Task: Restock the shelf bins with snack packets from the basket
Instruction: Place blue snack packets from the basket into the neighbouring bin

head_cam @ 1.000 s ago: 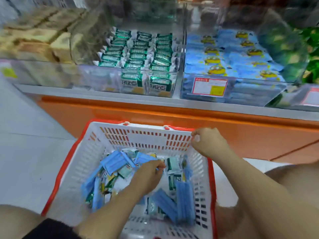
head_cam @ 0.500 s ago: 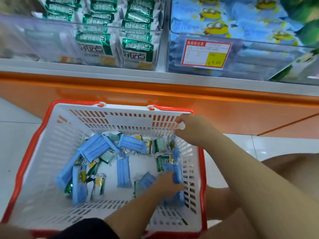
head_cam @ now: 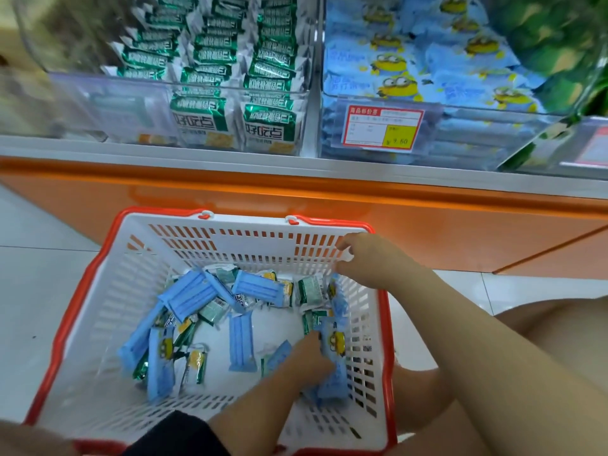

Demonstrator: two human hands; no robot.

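Snack packets (head_cam: 241, 343), blue ones and green-and-white ones, lie loose on the bottom of the basket (head_cam: 79, 291), most heaped toward the far wall and left side, a few along the right wall. Basket is white slotted plastic with a red rim and sits on the floor (head_cam: 33, 274) right in front of the shelf. Left hand (head_cam: 307, 362) is down inside at the right wall, fingers curled onto a blue packet (head_cam: 335, 366) with a yellow cartoon print; fingertips are buried in the pile, so the exact hold is hard to read. Right hand (head_cam: 371, 258) grips the far right corner of the basket, fingers hooked over the rim. Right forearm crosses above the right wall of the basket. Black sleeve (head_cam: 177, 436) at the bottom edge, bare leg (head_cam: 559, 340) at right beside the basket. Above the basket is the orange shelf base (head_cam: 296, 199) with a pale ledge. On the ledge are clear bins: green packet bin (head_cam: 210, 87) stacked in rows, blue packet bin (head_cam: 427, 77) just to its right, red-and-yellow price label (head_cam: 381, 126) on its front. Bins further left and right are blurred.
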